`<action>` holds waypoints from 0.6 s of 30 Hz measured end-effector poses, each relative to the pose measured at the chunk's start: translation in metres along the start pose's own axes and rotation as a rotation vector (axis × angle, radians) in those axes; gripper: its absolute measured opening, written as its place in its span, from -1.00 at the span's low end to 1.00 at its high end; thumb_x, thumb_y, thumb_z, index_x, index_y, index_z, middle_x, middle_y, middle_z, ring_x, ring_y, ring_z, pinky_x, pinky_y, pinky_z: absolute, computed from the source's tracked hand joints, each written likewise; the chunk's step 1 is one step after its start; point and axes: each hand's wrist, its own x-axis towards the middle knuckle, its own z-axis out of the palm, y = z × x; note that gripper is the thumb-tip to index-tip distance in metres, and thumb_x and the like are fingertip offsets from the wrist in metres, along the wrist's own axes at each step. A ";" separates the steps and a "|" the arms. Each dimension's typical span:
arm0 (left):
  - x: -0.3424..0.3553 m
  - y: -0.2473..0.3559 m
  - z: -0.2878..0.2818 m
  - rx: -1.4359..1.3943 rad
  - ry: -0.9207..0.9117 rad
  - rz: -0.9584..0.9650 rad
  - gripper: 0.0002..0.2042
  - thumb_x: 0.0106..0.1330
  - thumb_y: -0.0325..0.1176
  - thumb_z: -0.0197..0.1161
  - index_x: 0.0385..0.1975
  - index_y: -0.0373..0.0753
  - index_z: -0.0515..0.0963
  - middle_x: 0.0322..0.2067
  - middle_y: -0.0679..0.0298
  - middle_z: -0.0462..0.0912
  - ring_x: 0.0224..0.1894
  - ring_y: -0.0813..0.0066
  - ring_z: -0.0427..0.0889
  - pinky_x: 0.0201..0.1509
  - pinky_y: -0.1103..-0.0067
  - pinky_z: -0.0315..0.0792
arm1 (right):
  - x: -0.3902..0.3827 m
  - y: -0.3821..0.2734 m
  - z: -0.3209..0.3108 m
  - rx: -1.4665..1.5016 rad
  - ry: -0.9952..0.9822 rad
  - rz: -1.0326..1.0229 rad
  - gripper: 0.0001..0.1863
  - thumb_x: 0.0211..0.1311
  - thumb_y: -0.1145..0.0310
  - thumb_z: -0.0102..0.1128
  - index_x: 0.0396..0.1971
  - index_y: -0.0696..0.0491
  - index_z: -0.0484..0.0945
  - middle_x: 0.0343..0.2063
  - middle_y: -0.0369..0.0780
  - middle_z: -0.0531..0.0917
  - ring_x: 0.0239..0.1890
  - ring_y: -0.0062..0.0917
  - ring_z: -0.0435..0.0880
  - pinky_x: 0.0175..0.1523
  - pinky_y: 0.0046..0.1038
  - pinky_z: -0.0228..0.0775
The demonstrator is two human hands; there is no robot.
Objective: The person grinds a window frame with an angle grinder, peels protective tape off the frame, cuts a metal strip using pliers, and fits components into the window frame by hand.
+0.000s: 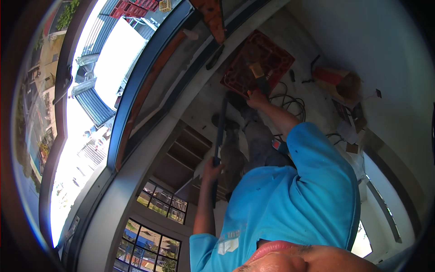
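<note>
My left hand (212,168) is closed around a long, straight dark bar (220,129), which stands up steeply along my left side with its far end near my shoe. My right hand (257,99) reaches forward to the near edge of an upturned red plastic crate (278,56). Its fingers are closed, with a bit of orange-red showing beside them. Just beyond them, over the crate, is a tool with a dark body (262,85) and a yellow end (256,69). Shadow hides whether my fingers grip that tool.
Along my left runs a large window with a dark blue frame (131,77). A black cable (294,102) lies coiled on the floor right of the crate. Farther right are an open paper bag (349,86) and boxes (351,113). Shelves (186,147) stand at my left.
</note>
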 end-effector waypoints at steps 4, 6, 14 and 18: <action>-0.009 -0.033 0.011 0.122 0.011 -0.013 -0.57 0.10 -0.26 0.39 -0.08 -0.36 0.54 -0.27 0.01 0.67 -0.21 0.21 0.68 -0.08 0.35 0.52 | 0.037 -0.016 0.005 0.023 0.139 -0.094 -0.26 0.02 0.18 0.43 0.16 0.25 0.35 0.10 0.04 0.54 0.16 -0.10 0.58 0.15 -0.15 0.50; -0.014 -0.043 0.018 0.112 0.007 -0.053 -0.57 0.10 -0.26 0.39 -0.06 -0.36 0.54 -0.25 -0.01 0.68 -0.18 0.17 0.70 -0.06 0.34 0.52 | 0.058 -0.022 0.015 0.012 0.217 -0.129 -0.27 0.00 0.18 0.46 0.12 0.23 0.37 0.07 0.04 0.55 0.13 -0.10 0.59 0.14 -0.14 0.51; -0.043 -0.038 0.025 0.047 0.079 -0.061 -0.54 0.10 -0.31 0.36 0.02 -0.33 0.53 -0.24 0.00 0.70 -0.15 0.18 0.72 -0.04 0.36 0.54 | 0.092 -0.035 0.051 0.097 0.370 -0.076 -0.37 0.06 0.01 0.43 -0.03 0.18 0.48 -0.02 0.06 0.59 0.06 -0.04 0.62 0.13 -0.13 0.50; -0.066 0.009 -0.006 -0.084 0.141 0.103 -0.57 0.11 -0.35 0.34 0.00 -0.32 0.53 -0.29 0.08 0.67 -0.21 0.36 0.68 -0.09 0.44 0.52 | 0.020 -0.045 0.010 0.335 0.501 -0.228 -0.53 0.23 0.07 0.27 -0.06 0.15 0.54 -0.07 0.02 0.65 0.01 -0.08 0.66 0.16 -0.20 0.46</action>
